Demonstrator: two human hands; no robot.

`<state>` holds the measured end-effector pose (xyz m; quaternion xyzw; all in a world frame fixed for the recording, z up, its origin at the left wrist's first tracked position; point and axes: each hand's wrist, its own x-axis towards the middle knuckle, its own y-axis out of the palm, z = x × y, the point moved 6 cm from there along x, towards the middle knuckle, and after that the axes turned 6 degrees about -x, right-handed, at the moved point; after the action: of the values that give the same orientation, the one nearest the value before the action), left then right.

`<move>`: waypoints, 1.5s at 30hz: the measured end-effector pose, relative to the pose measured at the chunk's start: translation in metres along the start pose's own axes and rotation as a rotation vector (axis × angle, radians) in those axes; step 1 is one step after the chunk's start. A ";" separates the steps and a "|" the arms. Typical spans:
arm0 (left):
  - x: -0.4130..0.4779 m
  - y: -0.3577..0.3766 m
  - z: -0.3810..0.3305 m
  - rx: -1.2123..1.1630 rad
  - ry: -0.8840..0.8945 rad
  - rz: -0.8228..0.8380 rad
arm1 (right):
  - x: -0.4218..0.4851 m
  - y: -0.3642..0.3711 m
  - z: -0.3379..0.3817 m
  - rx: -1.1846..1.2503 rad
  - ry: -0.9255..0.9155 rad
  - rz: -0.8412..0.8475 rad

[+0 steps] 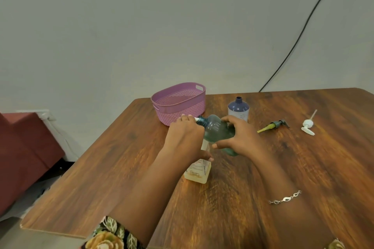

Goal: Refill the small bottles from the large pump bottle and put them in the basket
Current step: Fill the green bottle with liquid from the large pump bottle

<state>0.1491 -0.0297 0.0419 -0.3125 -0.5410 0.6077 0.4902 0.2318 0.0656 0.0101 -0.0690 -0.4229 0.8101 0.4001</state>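
Observation:
The large pump bottle (199,172), clear with pale yellow liquid, stands at the table's middle. My left hand (186,137) lies over its pump head, thumb round the neck, and hides most of the top. The white nozzle tip (196,119) meets the neck of a small see-through green bottle (217,129). My right hand (240,135) grips that bottle and holds it tilted on its side above the table. A small blue bottle (238,108) stands uncapped behind it. The pink woven basket (178,103) sits at the far edge with nothing visible inside.
Two loose pump tops lie to the right: a dark one with a yellow tube (273,125) and a white one (308,124). A black cable (299,36) runs down the wall. The wooden table (121,168) ends close on the left, beside a red seat (24,147).

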 end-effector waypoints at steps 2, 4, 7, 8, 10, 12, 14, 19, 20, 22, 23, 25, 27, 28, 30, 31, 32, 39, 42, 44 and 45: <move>0.001 0.000 -0.002 0.005 -0.012 0.010 | 0.000 0.000 0.000 -0.004 -0.002 -0.010; 0.002 -0.004 0.000 -0.004 -0.037 0.003 | 0.000 -0.003 0.002 0.002 -0.005 -0.026; 0.000 -0.013 0.006 -0.048 -0.081 -0.062 | 0.002 -0.009 0.005 0.012 -0.022 -0.037; 0.001 -0.014 0.006 -0.055 -0.084 -0.071 | 0.004 -0.010 0.006 0.009 -0.024 -0.038; 0.000 -0.012 0.004 -0.033 -0.076 -0.039 | 0.005 -0.010 0.005 0.005 -0.018 -0.035; 0.001 -0.007 -0.001 0.016 -0.045 0.010 | 0.005 -0.006 0.002 0.005 -0.009 -0.029; 0.001 -0.002 -0.002 0.018 -0.019 0.019 | 0.004 -0.001 -0.001 0.002 0.000 -0.012; 0.000 0.006 -0.004 -0.016 -0.039 0.011 | 0.000 0.002 -0.002 0.002 0.003 -0.014; -0.001 0.005 -0.003 -0.023 -0.056 0.000 | 0.000 0.000 -0.001 0.002 0.001 -0.020; -0.002 -0.002 0.002 -0.067 -0.088 -0.066 | 0.000 -0.003 0.002 0.005 -0.009 -0.032; -0.002 -0.005 0.005 -0.088 -0.092 -0.103 | 0.001 -0.005 0.004 0.007 -0.015 -0.037; -0.001 -0.009 0.007 -0.103 -0.097 -0.114 | 0.003 -0.009 0.007 0.007 -0.024 -0.039; -0.001 -0.006 0.005 -0.085 -0.095 -0.062 | 0.004 -0.011 0.008 -0.004 -0.019 -0.044; -0.001 -0.004 0.003 -0.060 -0.086 -0.038 | 0.003 -0.010 0.007 -0.009 -0.012 -0.046; 0.000 0.001 -0.001 -0.003 -0.055 -0.008 | 0.001 -0.006 0.005 -0.020 -0.003 -0.045; 0.000 0.003 -0.002 0.012 -0.039 -0.002 | 0.000 -0.003 0.004 -0.018 0.002 -0.041; 0.001 0.005 -0.002 0.014 -0.030 0.002 | -0.002 -0.001 0.003 -0.012 0.007 -0.033; -0.010 0.015 0.006 -0.220 -0.098 -0.069 | -0.002 -0.004 0.005 0.027 0.004 -0.033; -0.016 0.017 0.014 -0.311 -0.104 -0.152 | -0.002 -0.005 0.007 0.032 0.001 -0.043; -0.019 0.017 0.015 -0.409 -0.071 -0.218 | -0.001 -0.004 0.006 0.034 0.007 -0.043; -0.020 0.016 0.016 -0.484 -0.042 -0.264 | -0.001 -0.004 0.005 0.036 0.010 -0.044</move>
<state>0.1374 -0.0534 0.0273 -0.3345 -0.7166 0.3980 0.4649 0.2323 0.0633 0.0157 -0.0562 -0.4075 0.8084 0.4211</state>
